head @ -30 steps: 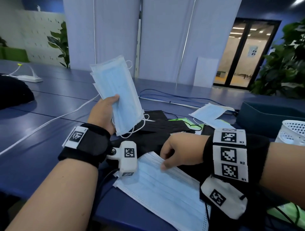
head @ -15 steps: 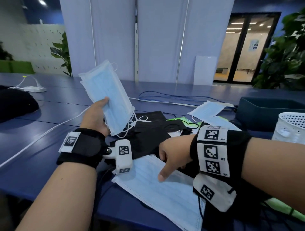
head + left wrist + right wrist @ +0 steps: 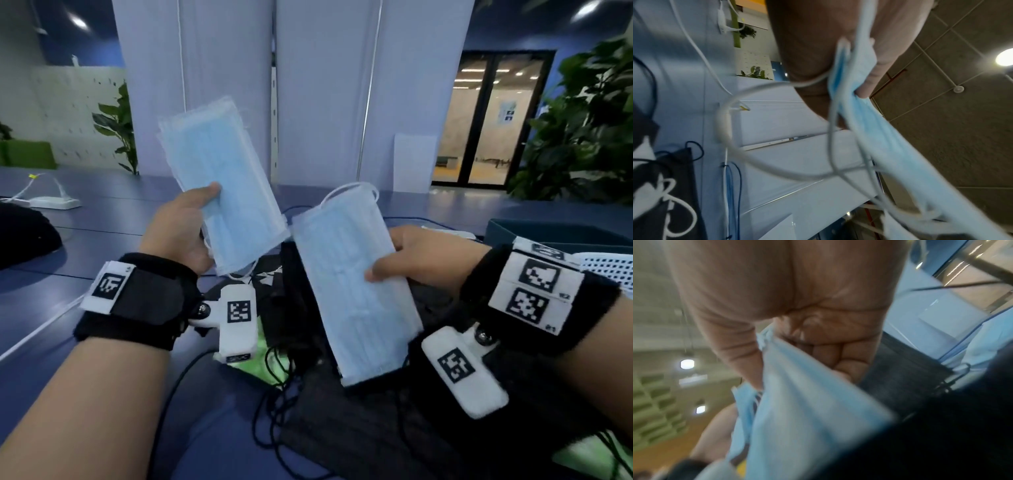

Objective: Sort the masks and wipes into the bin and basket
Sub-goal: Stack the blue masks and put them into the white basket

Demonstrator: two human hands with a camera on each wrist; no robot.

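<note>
My left hand (image 3: 185,226) grips a stack of light blue masks (image 3: 219,178) upright above the table, thumb across their front; their white ear loops (image 3: 777,168) dangle in the left wrist view. My right hand (image 3: 407,257) pinches another light blue mask (image 3: 352,291) by its right edge, lifted off the table and tilted beside the stack. Below both hands lie black masks (image 3: 342,428) and a green packet (image 3: 263,359). The dark bin (image 3: 548,229) and the white mesh basket (image 3: 609,267) stand at the right, mostly hidden by my right wrist.
Cables (image 3: 274,404) trail over the blue table (image 3: 68,246). A black bag (image 3: 24,233) and a white power strip (image 3: 54,202) lie at the far left. Plants (image 3: 589,130) stand at the right, white partitions (image 3: 308,85) behind the table.
My right hand has picked the blue mask up from the table and raised it beside the stack. My left hand has lifted its stack a little higher.
</note>
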